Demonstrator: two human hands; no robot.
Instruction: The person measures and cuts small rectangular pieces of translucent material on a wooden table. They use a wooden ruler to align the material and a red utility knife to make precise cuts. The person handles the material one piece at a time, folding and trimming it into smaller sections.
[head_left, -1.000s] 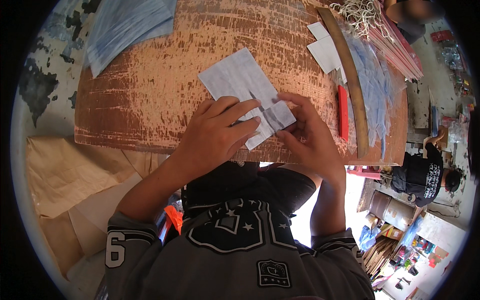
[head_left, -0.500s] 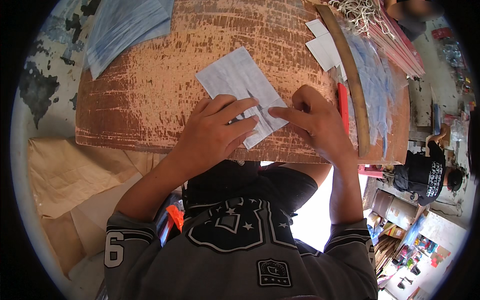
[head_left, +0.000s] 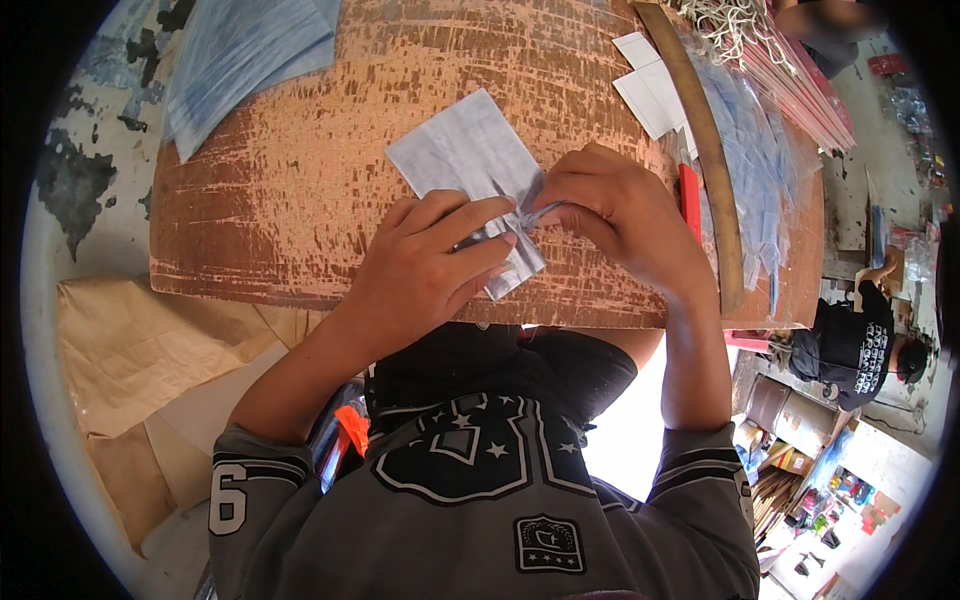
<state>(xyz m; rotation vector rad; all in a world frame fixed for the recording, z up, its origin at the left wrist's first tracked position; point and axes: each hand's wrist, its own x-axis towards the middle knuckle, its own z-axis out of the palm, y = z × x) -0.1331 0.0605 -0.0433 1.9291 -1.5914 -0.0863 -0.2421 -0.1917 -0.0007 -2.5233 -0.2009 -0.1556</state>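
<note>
Two hands [head_left: 425, 250], creased sheet [head_left: 465, 145], perhaps plastic

Sheet [head_left: 465, 145] on table [head_left: 300, 220], stack [head_left: 245, 60] behind at left, strip [head_left: 715, 170] right

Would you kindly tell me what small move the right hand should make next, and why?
Perhaps draw the pinched part of the pale sheet gently sideways: the right hand grips it, creased, while the left hand presses the sheet against the table.

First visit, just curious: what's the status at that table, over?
Left hand on grey sheet. Right hand pinching sheet's bunched edge. Red tool close beside right hand, off the sheet.
</note>
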